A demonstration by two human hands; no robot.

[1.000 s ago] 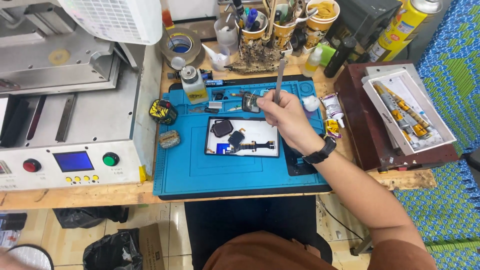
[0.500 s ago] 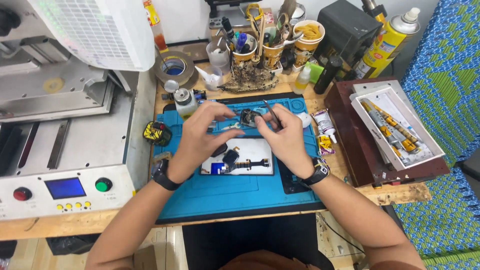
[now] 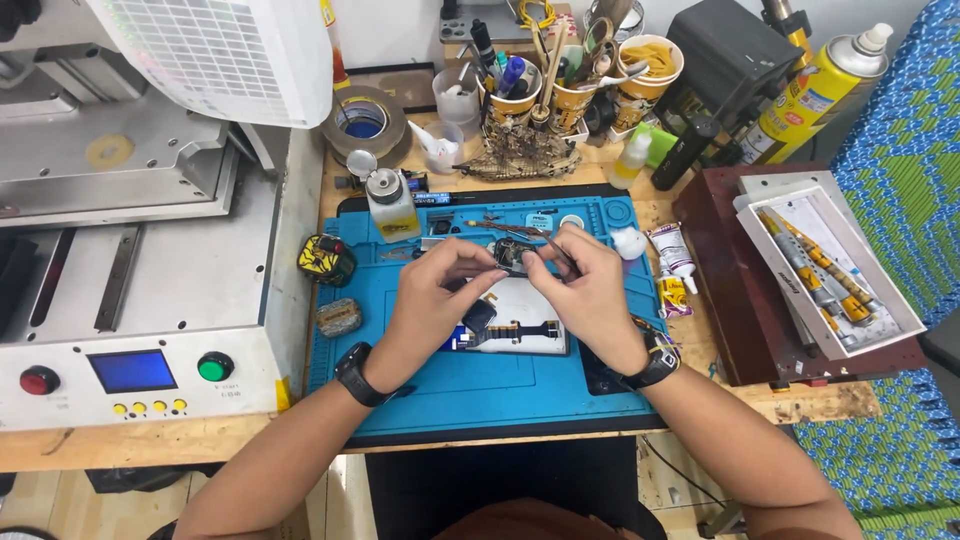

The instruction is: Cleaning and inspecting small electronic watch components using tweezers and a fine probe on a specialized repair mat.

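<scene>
Both hands meet over a blue work mat [image 3: 480, 385] on a wooden bench. My left hand [image 3: 435, 300] pinches a small dark part [image 3: 512, 255] between thumb and fingers. My right hand [image 3: 585, 290] holds thin tweezers [image 3: 535, 235] with the tip at that same part. Under the hands lies an opened phone [image 3: 520, 325] with a white back and a dark board strip showing. Each wrist wears a black watch.
A grey machine with a blue screen [image 3: 130, 370] and red and green buttons fills the left. A small bottle [image 3: 392, 205], tape roll [image 3: 362, 120] and cups of tools [image 3: 570, 85] stand behind the mat. A white tray of screwdrivers [image 3: 825, 265] and a yellow spray can [image 3: 815, 85] sit at right.
One second ago only the right hand was over the mat, holding a tool upright. The left hand has come in and both now close on the small part above the phone.
</scene>
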